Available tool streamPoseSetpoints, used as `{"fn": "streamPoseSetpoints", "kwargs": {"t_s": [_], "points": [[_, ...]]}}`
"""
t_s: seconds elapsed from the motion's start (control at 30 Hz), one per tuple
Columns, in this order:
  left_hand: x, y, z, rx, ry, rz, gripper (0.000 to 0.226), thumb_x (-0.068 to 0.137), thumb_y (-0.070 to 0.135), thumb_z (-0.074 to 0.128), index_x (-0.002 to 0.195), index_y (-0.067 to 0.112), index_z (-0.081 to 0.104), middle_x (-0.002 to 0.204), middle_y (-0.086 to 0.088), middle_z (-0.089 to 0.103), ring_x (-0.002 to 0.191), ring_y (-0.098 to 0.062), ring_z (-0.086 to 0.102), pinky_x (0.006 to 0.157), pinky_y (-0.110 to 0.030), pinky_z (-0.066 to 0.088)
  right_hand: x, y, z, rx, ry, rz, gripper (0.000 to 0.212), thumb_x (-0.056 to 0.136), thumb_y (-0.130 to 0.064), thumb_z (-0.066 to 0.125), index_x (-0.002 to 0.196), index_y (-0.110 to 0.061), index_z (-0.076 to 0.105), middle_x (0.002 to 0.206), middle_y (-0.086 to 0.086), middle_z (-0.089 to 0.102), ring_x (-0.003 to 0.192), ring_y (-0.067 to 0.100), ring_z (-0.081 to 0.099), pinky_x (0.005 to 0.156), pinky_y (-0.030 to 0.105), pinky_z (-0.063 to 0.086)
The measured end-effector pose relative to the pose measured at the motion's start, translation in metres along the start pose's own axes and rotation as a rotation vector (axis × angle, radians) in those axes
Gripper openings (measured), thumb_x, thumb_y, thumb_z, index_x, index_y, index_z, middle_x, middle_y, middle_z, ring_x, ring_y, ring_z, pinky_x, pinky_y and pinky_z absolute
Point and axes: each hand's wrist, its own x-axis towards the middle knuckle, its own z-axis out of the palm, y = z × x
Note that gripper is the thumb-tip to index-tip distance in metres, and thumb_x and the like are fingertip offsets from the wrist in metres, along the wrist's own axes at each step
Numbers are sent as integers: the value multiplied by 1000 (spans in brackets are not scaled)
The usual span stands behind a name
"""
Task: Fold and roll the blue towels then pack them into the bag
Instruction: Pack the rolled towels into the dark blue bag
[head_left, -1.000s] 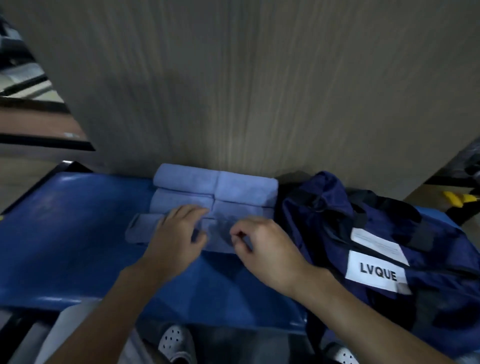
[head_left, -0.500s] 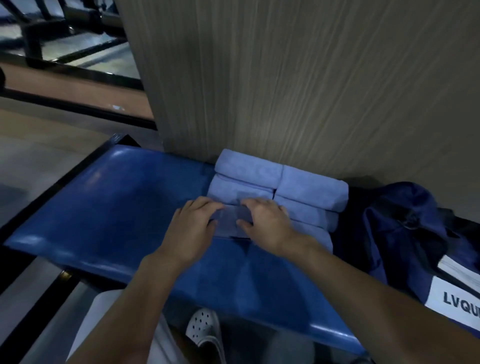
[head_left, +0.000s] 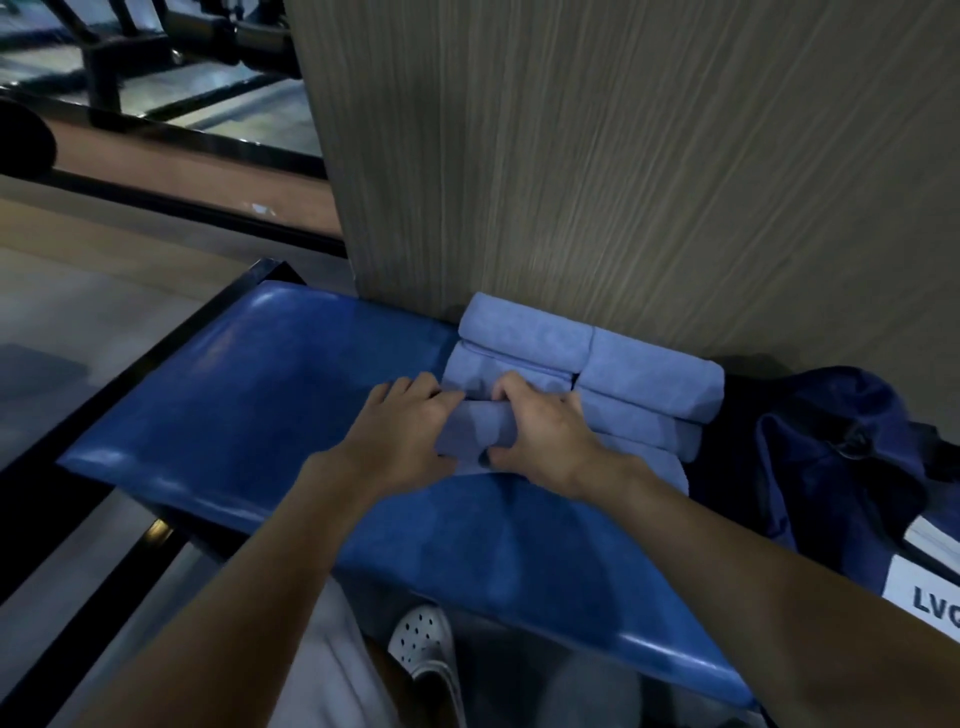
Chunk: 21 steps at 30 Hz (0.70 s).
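Observation:
On the blue padded bench (head_left: 249, 410) lies a light blue towel (head_left: 480, 434), partly rolled into a short thick roll. My left hand (head_left: 405, 431) grips its left end with curled fingers. My right hand (head_left: 545, 436) grips its right part, thumb under and fingers over the roll. Behind it, several rolled blue towels (head_left: 587, 358) lie stacked against the wall. A navy bag (head_left: 831, 457) with a white label sits on the bench at the right, its top crumpled.
A wood-grain wall panel (head_left: 623, 182) rises right behind the towels. The bench's left half is bare padding. Floor and dark rails (head_left: 156, 140) lie to the left. My knees and a white perforated shoe (head_left: 423, 644) show below the bench's front edge.
The long flat towel strip has been rolled up from its left end into a short roll between both hands. The view has swung left, so the bag now sits at the frame's right edge.

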Motion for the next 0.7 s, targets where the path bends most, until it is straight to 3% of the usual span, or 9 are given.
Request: {"fn": "streamPoseSetpoints", "kwargs": {"t_s": [0.07,0.13,0.2,0.27,0.37,0.47,0.57,0.7], "points": [[1,-5,-11,-181,3,21,56,65,59,60,106,20,59,97,0,47,91,-22,49,83,-38,42,-2,-2,-4,188,31,-34,50,72,-31,77,107,-29,42,99,-8,57,91,12,55,84,35,49],[0,-7,-22,-385,30,-10,48,55,64,60,85,27,50,84,6,50,77,-14,51,69,-31,43,-3,-5,-12,293,71,-105,59,72,-24,78,118,-28,41,105,-6,58,96,9,58,84,34,53],[-1,0,-36,-466,-1,-25,52,54,62,69,88,32,44,84,11,56,75,-6,56,67,-29,45,-6,-8,-26,359,110,-154,68,72,-19,77,127,-27,39,108,-7,56,99,3,56,84,28,52],[0,12,-50,-520,-31,-14,60,61,50,83,105,32,46,98,17,59,87,2,59,72,-20,46,-14,-11,-46,454,144,-162,72,74,-12,75,133,-26,37,106,-11,53,94,-3,55,81,21,51],[2,36,-71,-706,-77,24,50,70,33,86,111,30,56,105,17,64,93,11,60,73,-12,46,-33,-10,-77,606,197,-159,78,76,-3,73,140,-24,33,104,-5,54,86,0,59,76,22,54],[3,67,-84,-890,-64,50,50,65,39,80,110,26,63,104,10,71,96,2,66,72,-15,50,-57,0,-102,804,304,-88,82,77,-5,77,141,-30,33,108,1,60,91,1,64,77,20,54],[7,108,-90,-974,-22,77,43,76,30,81,114,20,63,104,8,72,97,-2,68,75,-18,52,-86,16,-117,1050,377,20,85,74,-22,84,139,-41,33,116,1,65,103,12,68,86,32,56],[17,175,-90,-1010,42,123,37,81,26,79,111,16,61,100,4,73,93,-5,70,80,-27,56,-129,40,-126,1307,460,69,86,69,-27,80,142,-26,34,110,-5,72,104,16,69,87,35,55]]}}
